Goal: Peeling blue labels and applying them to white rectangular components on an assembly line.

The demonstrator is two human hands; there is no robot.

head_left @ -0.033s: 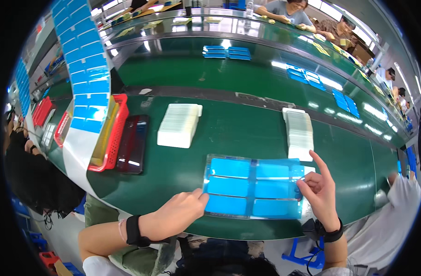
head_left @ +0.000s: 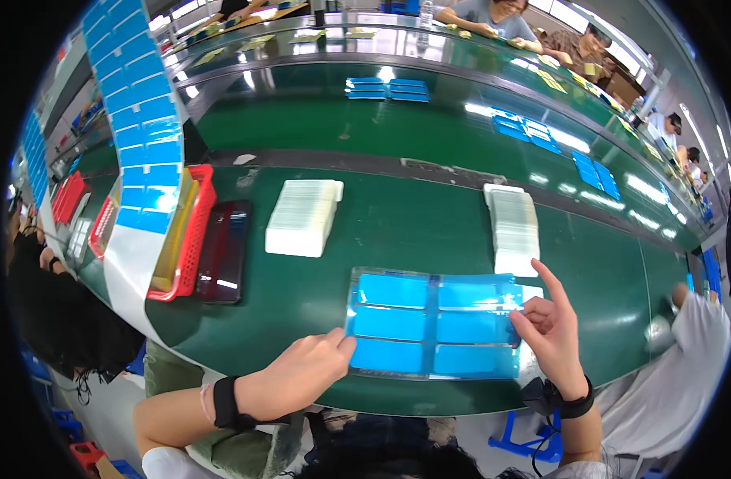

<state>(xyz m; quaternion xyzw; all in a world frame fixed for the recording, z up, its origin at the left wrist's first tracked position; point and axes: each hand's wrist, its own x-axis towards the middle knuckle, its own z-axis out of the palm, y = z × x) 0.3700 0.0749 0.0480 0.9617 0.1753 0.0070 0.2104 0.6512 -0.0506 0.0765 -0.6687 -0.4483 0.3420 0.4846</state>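
A clear sheet carrying several blue rectangular films (head_left: 433, 323) lies flat on the green belt (head_left: 413, 231) near its front edge. My left hand (head_left: 301, 375) rests on the sheet's lower left corner, fingers curled and thumb on the edge, with a black band on the wrist. My right hand (head_left: 549, 327) is at the sheet's right edge. Its thumb and bent fingers pinch the end of a blue film there, while the index finger points up and away.
Two stacks of pale sheets (head_left: 301, 215) (head_left: 515, 227) stand behind the blue sheet. A red basket (head_left: 191, 239), a dark tray (head_left: 223, 251) and a long strip of blue labels (head_left: 142, 160) lie left. More blue sheets (head_left: 385, 88) sit on the far belt. A person (head_left: 693, 351) works at right.
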